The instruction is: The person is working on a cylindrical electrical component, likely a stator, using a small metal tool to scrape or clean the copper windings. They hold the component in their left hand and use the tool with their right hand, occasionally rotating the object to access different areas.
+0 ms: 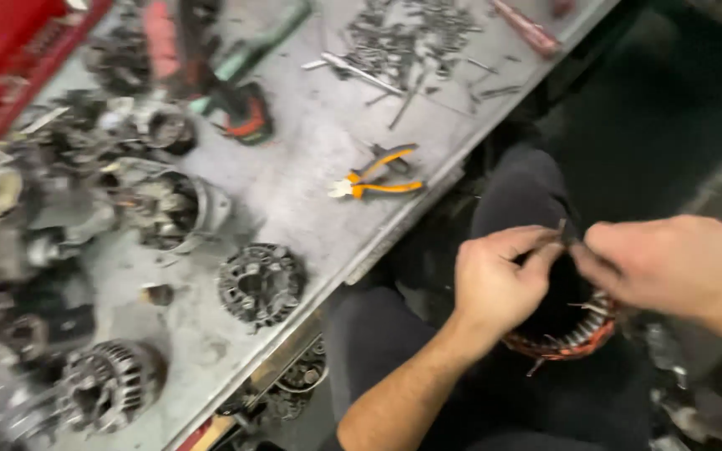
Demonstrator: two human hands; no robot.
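Your left hand [495,288] and right hand [670,263] both pinch a wire lead at the top of the stator [574,338] on your lap, at 4 o'clock; each grip is clamped on it. You seem mid-way through working that lead; the next pull calls for a steady hold. Further off, at 10 o'clock, the surface [294,192] carries pliers [378,177], and an open housing [173,209] holds dark parts, too blurred to name.

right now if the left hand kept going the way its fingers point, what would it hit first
Most likely the right hand. The left hand points right, its fingers almost meeting the right's fingertips over the ring-shaped copper-wound coil on the lap. Between them sits a thin wire end, too blurred to judge.
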